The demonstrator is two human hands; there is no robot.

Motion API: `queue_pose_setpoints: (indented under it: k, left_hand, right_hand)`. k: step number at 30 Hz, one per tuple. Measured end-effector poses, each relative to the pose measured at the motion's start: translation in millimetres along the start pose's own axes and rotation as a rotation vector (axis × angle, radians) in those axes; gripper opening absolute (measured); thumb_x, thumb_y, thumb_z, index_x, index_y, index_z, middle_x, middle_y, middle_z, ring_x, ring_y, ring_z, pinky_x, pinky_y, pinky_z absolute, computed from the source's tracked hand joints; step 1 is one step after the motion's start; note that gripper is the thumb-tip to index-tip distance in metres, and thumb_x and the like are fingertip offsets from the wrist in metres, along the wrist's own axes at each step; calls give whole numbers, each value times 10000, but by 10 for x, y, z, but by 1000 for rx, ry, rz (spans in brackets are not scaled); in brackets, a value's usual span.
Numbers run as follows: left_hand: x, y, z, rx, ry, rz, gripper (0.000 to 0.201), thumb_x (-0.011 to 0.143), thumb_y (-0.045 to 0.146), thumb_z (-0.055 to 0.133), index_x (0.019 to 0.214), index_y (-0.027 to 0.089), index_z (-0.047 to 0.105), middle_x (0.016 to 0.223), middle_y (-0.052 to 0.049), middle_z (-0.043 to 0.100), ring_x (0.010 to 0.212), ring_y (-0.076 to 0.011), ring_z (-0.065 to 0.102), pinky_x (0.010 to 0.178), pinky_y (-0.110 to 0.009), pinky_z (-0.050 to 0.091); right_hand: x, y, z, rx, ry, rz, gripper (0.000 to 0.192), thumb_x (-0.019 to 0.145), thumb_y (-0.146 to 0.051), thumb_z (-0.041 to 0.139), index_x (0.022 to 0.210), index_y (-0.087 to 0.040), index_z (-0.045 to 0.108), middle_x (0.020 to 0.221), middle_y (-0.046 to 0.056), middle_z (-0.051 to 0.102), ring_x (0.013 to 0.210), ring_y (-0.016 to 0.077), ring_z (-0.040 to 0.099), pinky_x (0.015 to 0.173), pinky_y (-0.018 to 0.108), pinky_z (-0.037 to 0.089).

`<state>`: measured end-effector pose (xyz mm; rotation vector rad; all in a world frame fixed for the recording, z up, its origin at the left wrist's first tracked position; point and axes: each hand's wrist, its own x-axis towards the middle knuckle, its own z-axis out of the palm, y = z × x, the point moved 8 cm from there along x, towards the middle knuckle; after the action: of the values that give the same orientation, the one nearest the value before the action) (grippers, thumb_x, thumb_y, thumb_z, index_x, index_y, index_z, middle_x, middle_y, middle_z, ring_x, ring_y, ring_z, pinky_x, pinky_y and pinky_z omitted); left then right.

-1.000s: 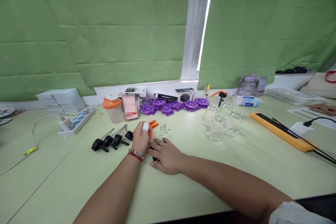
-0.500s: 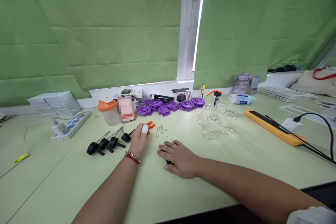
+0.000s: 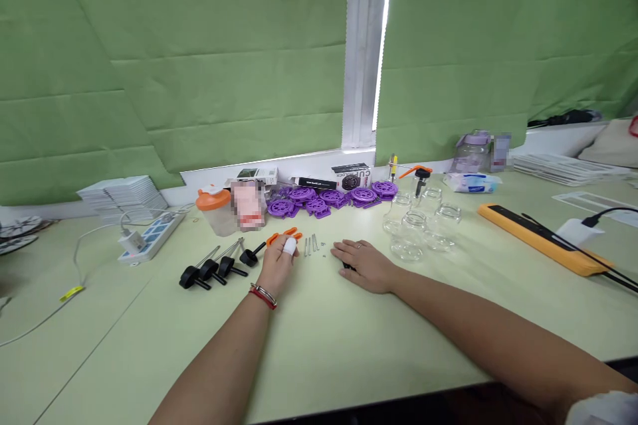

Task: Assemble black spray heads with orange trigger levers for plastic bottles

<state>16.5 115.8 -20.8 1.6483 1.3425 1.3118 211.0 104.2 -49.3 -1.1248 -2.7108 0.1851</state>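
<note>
Pins (image 3: pixel 311 245) of silvery metal serve as my landmark on the tabletop (image 3: pixel 309 358): from afar I see my hands apart, the left hand (image 3: pixel 278 265) just left of them at the orange pieces (image 3: pixel 272 239), though I cannot tell whether it grips one. To their right, my right hand (image 3: pixel 367 267) lies over a black part (image 3: pixel 349 266), its hold hidden from me. I have black-ended shafts (image 3: pixel 189 277) farther left, glass jars (image 3: pixel 414 221) farther right and purple wheel-like pieces (image 3: pixel 363 195) behind the pins.

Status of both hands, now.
Left hand: at the orange parts; whether it holds any cannot be told.
Right hand: palm down over something black; grip hidden, cannot be told.
</note>
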Motion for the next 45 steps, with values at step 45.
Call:
queue_pose_setpoints:
  k: [45]
  left_hand:
    - [157,-240,-757,1011,321,-163,208,648,230,556,824,181,656,1011,-165,655,987,-347,555,840,-472,378]
  right_hand:
    - [263,303,-153,-181,177,45,652,876,-509,344,1436,-184,268,1514,115,191,1378,295,188,1094,487,129]
